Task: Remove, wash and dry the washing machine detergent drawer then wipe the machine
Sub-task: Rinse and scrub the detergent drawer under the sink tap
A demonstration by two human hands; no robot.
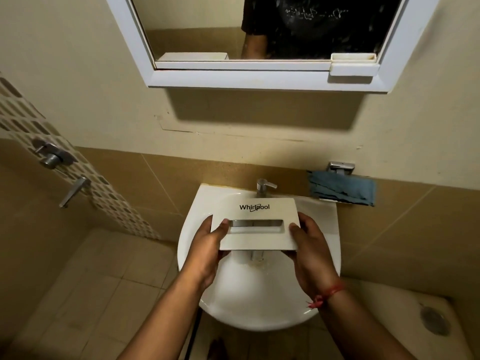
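The white detergent drawer [259, 237], its front panel marked Whirlpool and facing up at me, hangs over the white sink basin [233, 305]. My left hand [207, 250] grips its left end with the thumb on the panel by the handle slot. My right hand [309, 253] grips the right end the same way, a red thread round that wrist. The drawer's compartments are hidden under the panel. The chrome tap [263, 187] stands just behind the drawer; no water is visible from it.
A blue cloth [342, 188] hangs on a holder to the right of the sink. A white-framed mirror cabinet [259, 79] juts out above. Shower valves [52, 157] sit on the left wall. A floor drain [433, 320] lies at the lower right.
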